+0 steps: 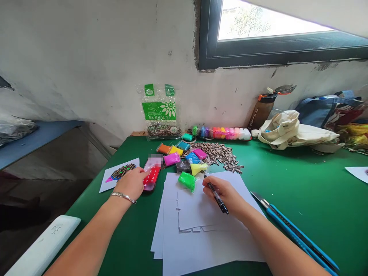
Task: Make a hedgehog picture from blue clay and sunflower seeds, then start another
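Daylight washes out the window (253,23) at upper right; lower left sinks into shadow, edges stretch, and pixelation hides the smartphone (151,178) top.

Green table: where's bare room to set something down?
The widest bare patch of the green table lies right of the blue cutter, in front of the cream tote bag. A narrower strip runs between the left forearm and the paper stack. It's crowded behind the paper, where coloured packets and seeds lie close together.
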{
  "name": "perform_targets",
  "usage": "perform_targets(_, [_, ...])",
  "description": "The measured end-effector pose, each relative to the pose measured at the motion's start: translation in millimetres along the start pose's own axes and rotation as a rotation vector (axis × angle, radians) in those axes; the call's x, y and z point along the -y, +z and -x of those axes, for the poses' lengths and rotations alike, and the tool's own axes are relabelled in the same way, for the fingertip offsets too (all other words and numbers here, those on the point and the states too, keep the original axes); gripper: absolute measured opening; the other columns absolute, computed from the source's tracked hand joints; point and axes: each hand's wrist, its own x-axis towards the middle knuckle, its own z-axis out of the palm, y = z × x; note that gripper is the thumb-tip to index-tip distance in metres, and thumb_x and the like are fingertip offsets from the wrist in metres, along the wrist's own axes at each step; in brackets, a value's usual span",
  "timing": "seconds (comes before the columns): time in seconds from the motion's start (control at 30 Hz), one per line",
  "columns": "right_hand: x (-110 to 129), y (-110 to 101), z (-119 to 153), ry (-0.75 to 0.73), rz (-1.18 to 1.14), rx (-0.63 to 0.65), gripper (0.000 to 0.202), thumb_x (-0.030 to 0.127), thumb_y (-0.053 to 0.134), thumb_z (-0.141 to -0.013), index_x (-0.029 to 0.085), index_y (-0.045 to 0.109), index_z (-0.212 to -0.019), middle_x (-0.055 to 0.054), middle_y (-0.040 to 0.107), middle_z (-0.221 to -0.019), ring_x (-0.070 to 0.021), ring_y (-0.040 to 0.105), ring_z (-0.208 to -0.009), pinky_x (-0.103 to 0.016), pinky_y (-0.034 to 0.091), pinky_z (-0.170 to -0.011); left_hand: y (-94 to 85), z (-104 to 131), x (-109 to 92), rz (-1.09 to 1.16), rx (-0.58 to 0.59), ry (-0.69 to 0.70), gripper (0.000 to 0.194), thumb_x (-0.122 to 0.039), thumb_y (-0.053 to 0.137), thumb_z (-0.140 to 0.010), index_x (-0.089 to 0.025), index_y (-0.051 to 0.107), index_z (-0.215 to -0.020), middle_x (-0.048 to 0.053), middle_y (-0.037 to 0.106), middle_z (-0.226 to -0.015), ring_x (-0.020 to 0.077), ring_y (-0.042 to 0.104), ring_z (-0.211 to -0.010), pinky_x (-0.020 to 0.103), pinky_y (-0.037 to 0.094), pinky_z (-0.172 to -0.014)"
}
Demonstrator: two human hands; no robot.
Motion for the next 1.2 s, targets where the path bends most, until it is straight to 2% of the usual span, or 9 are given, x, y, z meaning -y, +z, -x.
perform_targets(0.13, [2, -2, 0, -0.001, -0.004, -0.009, 0.013, 0.032, 0.047, -0.083, 0.02, 0.054, -0.083, 0.003, 0.049, -0.065, -0.0102, 0.04, -0.057, -0.021, 0.034, -0.053, -0.9, 0, -5, 0.002, 0.027, 0.02, 0.044, -0.008, 0.043, -0.074, -0.025, 0.066, -0.107, 0.009, 0.059, -0.111, 0.0241, 0.057, -0.097, 0.033, 0.045, -0.082])
perform_targets(0.53, [9, -8, 2, 0.001, -0.024, -0.067, 0.016, 0.034, 0.048, -0.084, 0.02, 0.055, -0.081, 0.002, 0.051, -0.068, -0.0111, 0.044, -0.06, -0.021, 0.035, -0.054, -2.7, 1, -23, -0.015, -0.026, 0.071, 0.035, -0.012, 0.045, -0.077, -0.021, 0.068, -0.101, 0.01, 0.059, -0.118, 0.0269, 0.057, -0.1, 0.037, 0.046, -0.084])
perform_targets(0.63, [8, -12, 2, -0.003, -0.032, -0.099, 0.016, 0.034, 0.048, -0.085, 0.02, 0.054, -0.081, 0.002, 0.05, -0.066, -0.0109, 0.044, -0.06, -0.021, 0.035, -0.054, -7.7, 10, -29, 0.036, -0.1, 0.069, 0.038, -0.01, 0.042, -0.078, -0.019, 0.065, -0.107, 0.009, 0.06, -0.118, 0.0245, 0.056, -0.103, 0.035, 0.045, -0.088])
perform_targets(0.7, [5, -16, 2, -0.004, -0.049, -0.121, 0.017, 0.036, 0.047, -0.086, 0.02, 0.054, -0.085, 0.001, 0.053, -0.068, -0.0116, 0.047, -0.062, -0.022, 0.037, -0.056, -13.1, 23, -44, 0.133, -0.194, 0.119, 0.043, -0.007, 0.037, -0.08, -0.018, 0.061, -0.114, 0.008, 0.061, -0.116, 0.0215, 0.055, -0.104, 0.033, 0.044, -0.092])
perform_targets(0.77, [2, -19, 2, -0.004, -0.068, -0.149, 0.021, 0.038, 0.045, -0.087, 0.02, 0.054, -0.092, -0.001, 0.057, -0.074, -0.0133, 0.053, -0.067, -0.023, 0.041, -0.061, -16.9, 40, -70, 0.257, -0.233, 0.234, 0.039, -0.013, 0.035, -0.086, -0.02, 0.061, -0.114, 0.006, 0.062, -0.112, 0.0199, 0.055, -0.104, 0.032, 0.043, -0.093])
perform_targets(0.87, [-3, -22, 2, -0.034, -0.009, -0.206, 0.023, 0.037, 0.042, -0.089, 0.021, 0.054, -0.098, -0.004, 0.062, -0.086, -0.0164, 0.058, -0.078, -0.027, 0.045, -0.07, -15.1, 60, -112, 0.353, -0.161, 0.437, 0.034, -0.035, 0.043, -0.089, -0.021, 0.058, -0.117, 0.008, 0.062, -0.111, 0.0229, 0.056, -0.1, 0.037, 0.046, -0.089])
perform_targets(0.93, [-7, -20, 2, -0.099, 0.103, -0.227, 0.021, 0.033, 0.044, -0.088, 0.021, 0.056, -0.102, -0.007, 0.063, -0.097, -0.0188, 0.058, -0.088, -0.031, 0.045, -0.079, -9.3, 65, -131, 0.351, -0.094, 0.478, 0.042, -0.044, 0.056, -0.081, -0.022, 0.056, -0.117, 0.01, 0.06, -0.112, 0.0258, 0.057, -0.097, 0.041, 0.048, -0.085])
perform_targets(1.03, [-14, -13, 0, -0.182, 0.268, -0.186, 0.022, 0.023, 0.045, -0.086, 0.021, 0.059, -0.103, -0.008, 0.063, -0.099, -0.0215, 0.057, -0.093, -0.035, 0.043, -0.083, 0.3, 63, -143, 0.294, -0.03, 0.505, 0.049, -0.045, 0.064, -0.075, -0.023, 0.054, -0.117, 0.011, 0.058, -0.113, 0.0271, 0.056, -0.096, 0.042, 0.048, -0.082])
perform_targets(1.2, [-21, -9, -2, -0.154, 0.374, -0.056, 0.027, 0.016, 0.044, -0.082, 0.018, 0.061, -0.104, -0.008, 0.065, -0.089, -0.0208, 0.058, -0.085, -0.032, 0.045, -0.076, 4.9, 58, -143, 0.222, 0.01, 0.524, 0.028, -0.037, 0.06, -0.08, -0.022, 0.057, -0.103, 0.008, 0.058, -0.106, 0.0248, 0.056, -0.091, 0.039, 0.049, -0.078])
